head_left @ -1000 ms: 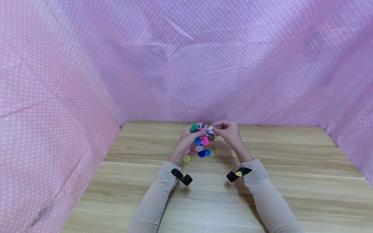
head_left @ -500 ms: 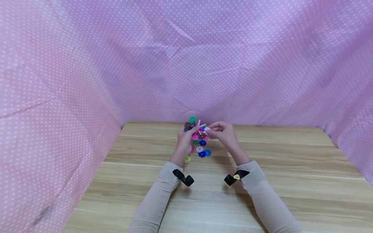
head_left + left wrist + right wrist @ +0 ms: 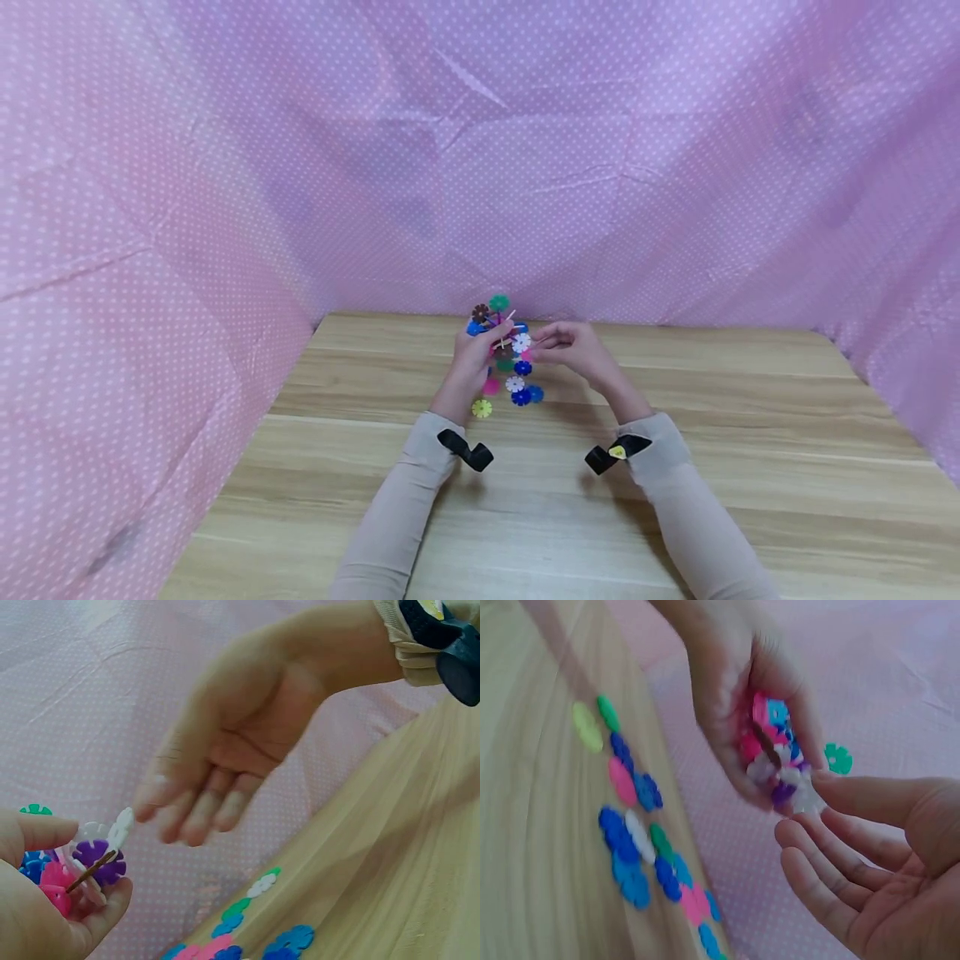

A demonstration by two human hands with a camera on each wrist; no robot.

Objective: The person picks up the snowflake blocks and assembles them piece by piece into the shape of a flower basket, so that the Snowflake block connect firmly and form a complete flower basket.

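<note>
My left hand (image 3: 474, 363) holds up a cluster of joined plastic snowflake discs (image 3: 501, 327), pink, blue, purple, white, brown and green; its fingers curl round the cluster (image 3: 82, 862) (image 3: 774, 742). My right hand (image 3: 570, 348) hovers just right of the cluster with straight, relaxed fingers (image 3: 196, 811) and an empty palm (image 3: 900, 900), close to a white disc at the cluster's edge. Loose discs (image 3: 517, 390) lie on the wooden table (image 3: 675, 500) beneath both hands, among them a yellow one (image 3: 481, 408).
Pink dotted cloth (image 3: 480, 167) walls the table at the back and both sides. Loose discs in blue, pink, green and white lie in a row (image 3: 641, 840) on the wood. Bare tabletop spreads in front and to the right.
My left hand has raised the disc cluster and turned it. My right hand has let go of the cluster and opened its fingers beside it.
</note>
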